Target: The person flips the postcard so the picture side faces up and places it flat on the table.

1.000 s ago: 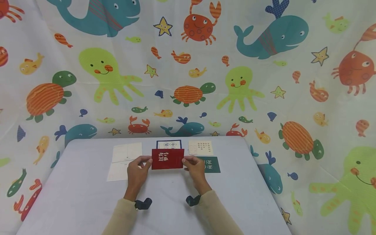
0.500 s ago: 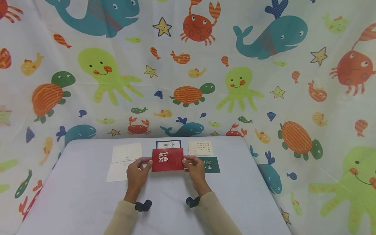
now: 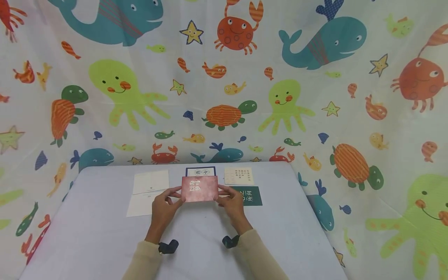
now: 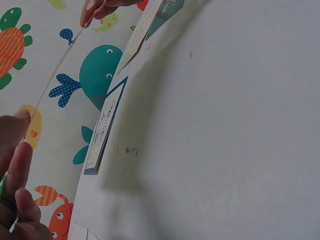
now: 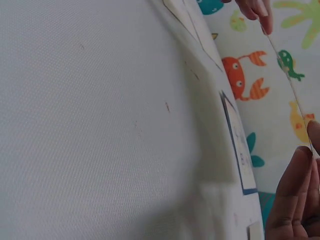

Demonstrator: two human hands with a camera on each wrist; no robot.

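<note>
Both hands hold a red card (image 3: 199, 189) with white characters up off the white table. Its face looks washed pale by light. The left hand (image 3: 163, 206) pinches the card's left edge between thumb and fingers, and the right hand (image 3: 232, 205) pinches its right edge. From the left wrist, the card (image 4: 57, 67) appears edge-on as a thin line, running from the near left fingers (image 4: 20, 165) up to the right hand. The right wrist view likewise shows the card (image 5: 291, 82) edge-on, between the right hand (image 5: 296, 200) and the left hand (image 5: 256, 10).
Behind the red card lies a blue-bordered card (image 3: 190, 171). Two cream cards (image 3: 151, 181) lie at the left. At the right are a cream card with writing (image 3: 238, 176) and a green card (image 3: 257, 198), partly behind the right hand. A sea-animal curtain (image 3: 259, 58) hangs beyond the table (image 3: 199, 249).
The red card has tilted in the hands, and its face has gone from deep red to pale pinkish with glare. Both hands stay nearly in place, with fingers shifted slightly along the edges.
</note>
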